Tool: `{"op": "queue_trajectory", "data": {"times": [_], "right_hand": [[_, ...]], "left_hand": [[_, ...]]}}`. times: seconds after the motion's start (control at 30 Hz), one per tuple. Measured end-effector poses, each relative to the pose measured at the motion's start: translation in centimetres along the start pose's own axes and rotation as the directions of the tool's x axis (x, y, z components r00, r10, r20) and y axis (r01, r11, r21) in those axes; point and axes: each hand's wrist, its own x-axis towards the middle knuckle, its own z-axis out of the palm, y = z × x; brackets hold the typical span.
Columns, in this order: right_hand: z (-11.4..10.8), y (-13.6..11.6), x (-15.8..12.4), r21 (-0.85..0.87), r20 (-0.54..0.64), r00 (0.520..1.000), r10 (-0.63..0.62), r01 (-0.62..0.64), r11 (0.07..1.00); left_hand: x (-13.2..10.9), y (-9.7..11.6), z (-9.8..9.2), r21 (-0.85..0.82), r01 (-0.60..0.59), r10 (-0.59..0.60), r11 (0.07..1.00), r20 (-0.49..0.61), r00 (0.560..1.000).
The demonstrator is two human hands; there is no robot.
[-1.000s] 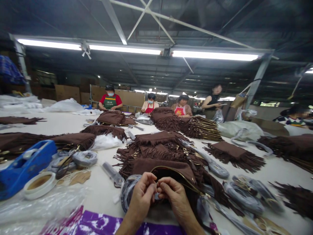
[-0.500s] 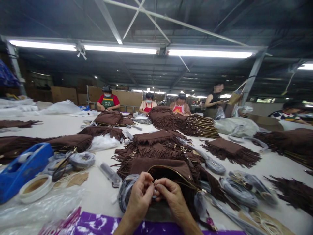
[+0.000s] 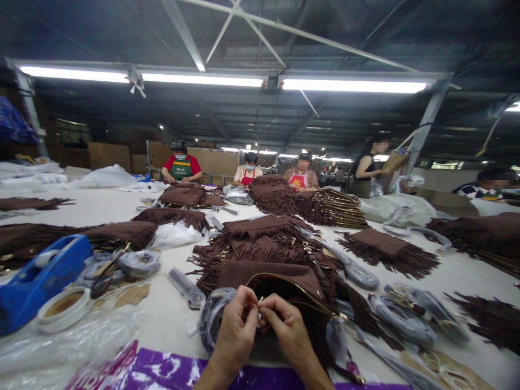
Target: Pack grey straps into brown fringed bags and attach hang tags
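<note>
1. Pinching a small white piece (image 3: 260,298), left hand (image 3: 238,331) and right hand (image 3: 286,328) meet fingertip to fingertip.
2. Brown fringed bag (image 3: 273,274) lies just beyond the fingers.
3. Plastic-wrapped strap (image 3: 210,317) sits just left of them; blue tape dispenser (image 3: 38,276) is well apart.

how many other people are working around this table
5: one in a red shirt, one in a red apron, one beside them, one standing in black, one at the far right. More may be hidden.

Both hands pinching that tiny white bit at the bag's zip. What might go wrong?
1. The white bit is held only by fingertips of the left hand and right hand; it may slip into the open brown bag.
2. Fringe lies near the gold zip and might snag.
</note>
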Motion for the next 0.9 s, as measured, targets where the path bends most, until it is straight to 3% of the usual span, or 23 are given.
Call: {"op": "queue_trajectory", "data": {"times": [0.3, 0.37, 0.43, 0.53, 0.6, 0.7, 0.77, 0.9], "right_hand": [[0.4, 0.1, -0.5, -0.249, 0.076, 0.988, -0.134, 0.149, 0.957], [0.2, -0.2, -0.9, -0.279, 0.030, 0.979, -0.203, 0.203, 0.939], [-0.2, -0.6, -1.7, -0.298, -0.065, 0.970, -0.236, 0.207, 0.932], [-0.7, -0.6, -3.5, -0.305, -0.112, 0.985, -0.133, 0.093, 0.948], [-0.5, 0.0, -4.9, -0.281, -0.058, 0.997, 0.040, -0.055, 0.958], [0.9, 1.4, -6.8, -0.152, -0.021, 0.967, 0.254, -0.255, 0.955], [2.2, 2.1, -7.7, -0.024, -0.015, 0.961, 0.277, -0.277, 0.961], [3.5, 1.9, -9.0, 0.219, -0.059, 0.985, 0.161, -0.144, 0.965]], "left_hand": [[-0.1, -0.1, 0.4, 0.050, 0.005, -0.004, 0.999, -0.026, 1.000], [-0.7, 0.5, -0.1, 0.094, -0.034, 0.035, 0.995, -0.006, 0.999], [-1.6, 1.2, -1.2, 0.267, -0.159, 0.172, 0.951, -0.028, 0.985], [-3.1, 2.1, -4.0, 0.651, -0.223, 0.355, 0.725, -0.076, 0.932], [-3.8, 2.2, -5.8, 0.769, -0.137, 0.297, 0.624, -0.071, 0.952], [-4.3, 2.1, -7.3, 0.740, -0.046, 0.125, 0.671, -0.052, 0.991], [-4.7, 2.1, -7.3, 0.656, -0.005, 0.046, 0.755, -0.045, 0.998], [-6.0, 2.4, -5.9, 0.350, 0.112, -0.126, 0.930, 0.017, 0.992]]}}
